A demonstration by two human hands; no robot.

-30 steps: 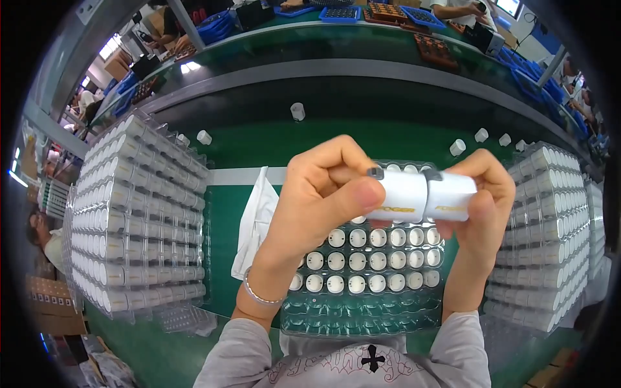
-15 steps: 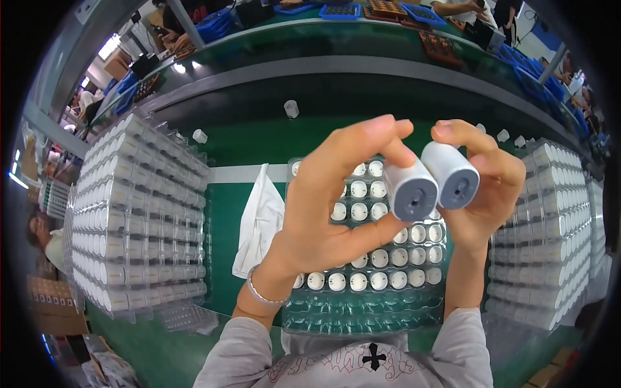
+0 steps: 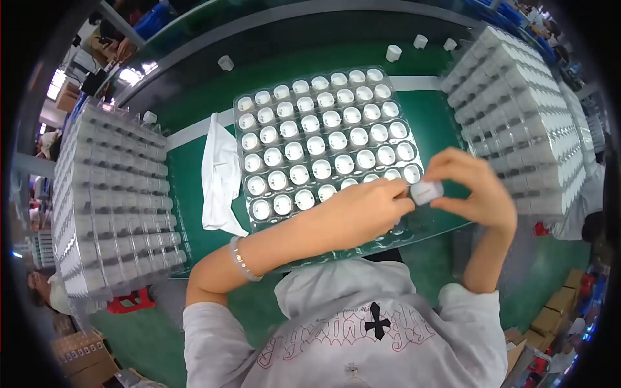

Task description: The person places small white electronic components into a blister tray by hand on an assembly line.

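Between the thumb and fingers of my right hand (image 3: 475,191) is a short white cylinder (image 3: 427,193), tilted over the near right corner of a clear plastic tray (image 3: 326,110). My left hand (image 3: 372,210) reaches across the tray's near rows, its fingers bent together right beside that cylinder. Whatever the left fingers hold is hidden under them. Rows of similar white cylinders (image 3: 321,169) stand in the tray's pockets, their round ends up. My left forearm covers part of the nearest rows.
A white cloth (image 3: 220,181) lies left of the tray. Tall stacks of filled clear trays rise at the left (image 3: 123,207) and right (image 3: 517,116). Several loose cylinders (image 3: 394,53) stand along the back of the green table (image 3: 427,119).
Both hands have come down from in front of me to the tray's near right corner. The two cylinders, held side by side with grey ends showing, are apart; only the right hand's one shows.
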